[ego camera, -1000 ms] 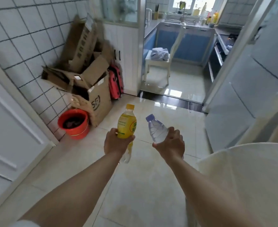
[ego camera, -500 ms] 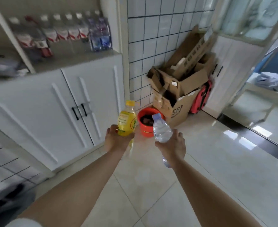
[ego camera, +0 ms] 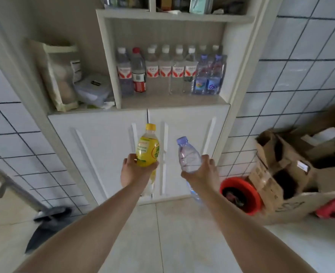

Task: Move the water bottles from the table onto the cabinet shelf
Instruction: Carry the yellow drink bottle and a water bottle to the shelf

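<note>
Before the white cabinet (ego camera: 182,146) both arms reach forward — the left hand (ego camera: 134,173) grips a yellow bottle (ego camera: 147,149) upright, the right hand (ego camera: 201,174) grips a clear water bottle (ego camera: 188,156) tilted left, both below the shelf (ego camera: 172,101). Pale floor tiles lie underfoot, gridded wall tiles either side. On that shelf stands a row of bottles (ego camera: 170,72); a red bucket (ego camera: 241,195) sits beside cardboard boxes (ego camera: 292,166).

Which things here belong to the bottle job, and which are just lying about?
Job: yellow bottle in left hand; clear bottle in right hand; cabinet shelf; shelved bottles.

Lying about: red bucket; cardboard boxes; dustpan.
</note>
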